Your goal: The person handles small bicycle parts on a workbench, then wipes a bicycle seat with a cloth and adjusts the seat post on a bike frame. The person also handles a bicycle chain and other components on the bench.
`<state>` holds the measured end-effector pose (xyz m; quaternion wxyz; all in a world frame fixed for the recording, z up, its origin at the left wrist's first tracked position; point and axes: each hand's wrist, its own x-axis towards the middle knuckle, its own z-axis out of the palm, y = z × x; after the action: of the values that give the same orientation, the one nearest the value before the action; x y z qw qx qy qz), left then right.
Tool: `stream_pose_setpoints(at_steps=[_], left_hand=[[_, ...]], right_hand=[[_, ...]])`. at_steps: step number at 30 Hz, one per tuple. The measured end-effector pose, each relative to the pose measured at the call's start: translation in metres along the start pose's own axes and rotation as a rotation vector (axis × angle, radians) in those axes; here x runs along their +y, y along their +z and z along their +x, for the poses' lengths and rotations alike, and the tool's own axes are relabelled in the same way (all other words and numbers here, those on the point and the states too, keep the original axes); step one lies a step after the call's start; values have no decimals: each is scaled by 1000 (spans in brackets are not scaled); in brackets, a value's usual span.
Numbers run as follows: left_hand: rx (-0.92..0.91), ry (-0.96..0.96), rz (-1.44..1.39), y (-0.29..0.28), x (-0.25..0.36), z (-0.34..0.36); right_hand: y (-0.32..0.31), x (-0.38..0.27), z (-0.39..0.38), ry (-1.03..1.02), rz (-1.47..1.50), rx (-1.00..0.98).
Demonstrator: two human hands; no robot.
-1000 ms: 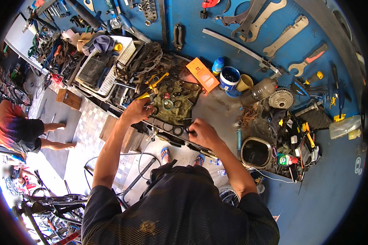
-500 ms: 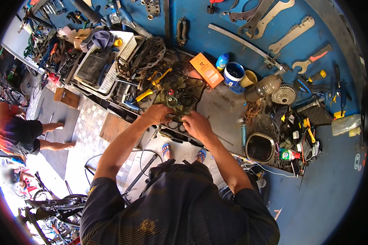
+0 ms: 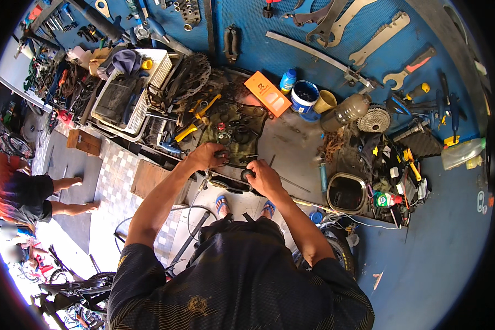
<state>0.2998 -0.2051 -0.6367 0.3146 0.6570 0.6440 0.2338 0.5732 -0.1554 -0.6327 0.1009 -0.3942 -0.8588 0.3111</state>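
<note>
My right hand (image 3: 265, 177) is closed on a small black ring-shaped part (image 3: 247, 175) at the front edge of the workbench. To its left, my left hand (image 3: 206, 156) has its fingers curled at the edge of a dirty greenish cloth (image 3: 237, 149). Something small and dark shows at those fingertips, too unclear to name. Several rings and round parts lie on the cloth, among them a pale metal ring (image 3: 223, 138) just beyond my left hand. A thin rod (image 3: 294, 183) rests on the bench right of my right hand.
Behind the cloth are a yellow-handled tool (image 3: 187, 132), an orange box (image 3: 267, 93) and a white-and-blue tub (image 3: 304, 97). A white basket (image 3: 158, 74) stands left; a black tray (image 3: 346, 193), a cassette (image 3: 374, 118) and clutter lie right. Another person (image 3: 22, 184) bends over at far left.
My hands have drawn a little further apart, and the black ring in my right hand now shows clearly. The whole view has shifted slightly as my head moved.
</note>
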Motion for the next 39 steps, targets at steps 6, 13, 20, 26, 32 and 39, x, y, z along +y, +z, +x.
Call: stream_pose_setpoints(at_steps=[6,13,20,26,32,39], left_hand=[[181,-234,-31,-31,8,8],[257,-281,56,-41,16,46],[368,-315,-23,-44,1,36],[286,-437,-743,-57,-22,20],[326,-518,-612,-42,-22,11],[369,-499,-16,-29,-14,35]], right_hand=[[-33,12,22,11,120,21],[-39,5,83,100,461,49],[-37,8,36,-133,-208,-78],[-31,12,31,-42,-219,-130],[-30,11,34,-39,-222,-122],[-29,-2,26,-5,-264,-49]])
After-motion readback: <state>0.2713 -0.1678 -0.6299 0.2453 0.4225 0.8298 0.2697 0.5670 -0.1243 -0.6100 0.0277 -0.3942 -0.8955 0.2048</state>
